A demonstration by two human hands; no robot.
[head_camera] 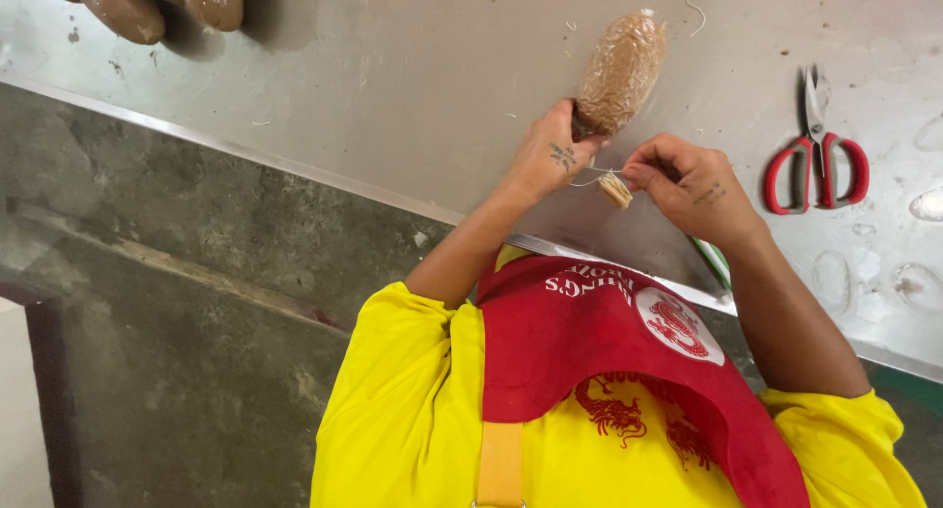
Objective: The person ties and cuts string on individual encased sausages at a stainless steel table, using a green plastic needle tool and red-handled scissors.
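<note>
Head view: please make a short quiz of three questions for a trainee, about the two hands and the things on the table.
1. True or false: the red-handled scissors lie on the steel table, and no hand touches them.
2. The left hand grips: A the scissors; B the lower end of the wrapped brown roll; C nothing.
3. Fill in: the right hand pinches a thin pale ____, which runs toward the left hand.

Key: 1 true; 2 B; 3 string.

one head-worn camera is looking steeply down — close over the person's own chest and hands, taking in the steel table [413,85] beyond them.
</note>
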